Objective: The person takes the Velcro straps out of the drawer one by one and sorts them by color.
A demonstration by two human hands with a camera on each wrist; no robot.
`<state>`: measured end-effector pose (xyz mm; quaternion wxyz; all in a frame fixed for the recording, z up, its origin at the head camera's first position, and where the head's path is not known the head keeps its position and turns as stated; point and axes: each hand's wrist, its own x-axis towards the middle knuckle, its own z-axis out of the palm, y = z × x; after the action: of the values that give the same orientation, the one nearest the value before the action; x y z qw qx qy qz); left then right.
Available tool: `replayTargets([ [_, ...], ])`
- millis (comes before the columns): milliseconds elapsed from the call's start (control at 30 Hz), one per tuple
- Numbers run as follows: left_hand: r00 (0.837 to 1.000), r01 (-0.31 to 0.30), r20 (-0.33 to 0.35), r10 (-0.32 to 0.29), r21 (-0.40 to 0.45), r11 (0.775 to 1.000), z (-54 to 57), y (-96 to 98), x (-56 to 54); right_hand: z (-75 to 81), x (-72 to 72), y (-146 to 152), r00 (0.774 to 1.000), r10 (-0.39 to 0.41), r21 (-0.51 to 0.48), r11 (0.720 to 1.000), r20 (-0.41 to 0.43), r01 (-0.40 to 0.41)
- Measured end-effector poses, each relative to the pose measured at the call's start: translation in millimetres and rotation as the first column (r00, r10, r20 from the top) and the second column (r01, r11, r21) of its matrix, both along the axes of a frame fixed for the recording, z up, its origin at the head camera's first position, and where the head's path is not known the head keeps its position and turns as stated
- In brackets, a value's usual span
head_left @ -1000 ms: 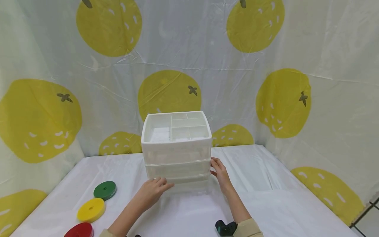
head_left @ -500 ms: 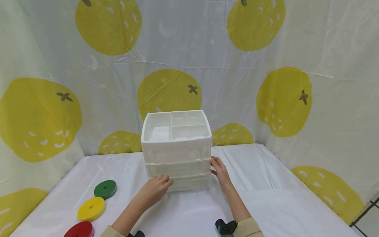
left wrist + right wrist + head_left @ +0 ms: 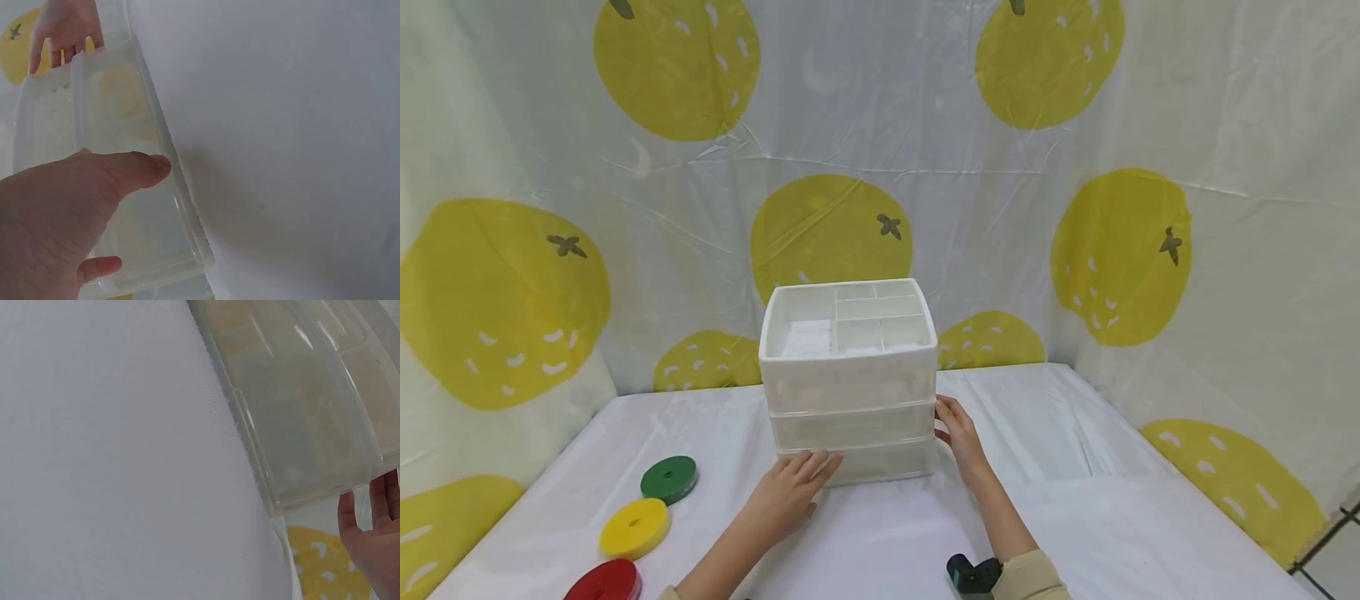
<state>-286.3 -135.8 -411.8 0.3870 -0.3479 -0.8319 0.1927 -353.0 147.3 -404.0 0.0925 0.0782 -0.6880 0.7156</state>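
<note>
A white plastic drawer unit (image 3: 850,367) stands on the cloth-covered table, with translucent drawers stacked under a divided top tray (image 3: 808,337). Against the front of its bottom drawer (image 3: 883,462), my left hand (image 3: 784,498) lays its extended fingers. The left wrist view shows the thumb (image 3: 147,172) across the drawer front, near the lower edge. On the unit's right side, my right hand (image 3: 961,437) rests its fingertips. Those fingers (image 3: 380,503) are lightly bent against the side wall in the right wrist view. All the drawers sit flush with the frame.
Three flat round rolls lie in a row on the left: green (image 3: 668,479), yellow (image 3: 634,528) and red (image 3: 604,582). A black device (image 3: 973,575) is beside the right cuff. Behind the table hangs a curtain (image 3: 985,217) printed with yellow fruit.
The bottom drawer, which stuck out toward me a second ago, has slid back into the unit. My left hand's fingers have straightened onto its front; the right hand stays at the side.
</note>
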Motion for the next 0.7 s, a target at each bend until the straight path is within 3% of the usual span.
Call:
replayTargets([
  [167, 0.998, -0.011, -0.060, 0.010, -0.017, 1.000, -4.0, -2.5, 0.6, -0.4, -1.1, 0, 1.000, 0.002, -0.010, 1.000, 0.013, -0.002],
  [333, 0.999, -0.012, -0.049, 0.011, -0.032, 0.999, -12.2, -9.0, -0.7, -1.9, -1.6, 0, 1.000, 0.007, 0.002, 1.000, 0.008, -0.007],
  [500, 1.000, 0.010, 0.016, -0.010, 0.002, 1.000, -13.6, -13.2, 2.7, -1.1, -0.4, -1, 1.000, 0.013, -0.004, 1.000, 0.012, -0.013],
  [700, 0.987, -0.018, 0.163, 0.020, -0.011, 1.000, -8.4, -15.1, 10.6, 2.1, 1.7, -1, 1.000, 0.000, -0.001, 1.000, 0.018, 0.000],
])
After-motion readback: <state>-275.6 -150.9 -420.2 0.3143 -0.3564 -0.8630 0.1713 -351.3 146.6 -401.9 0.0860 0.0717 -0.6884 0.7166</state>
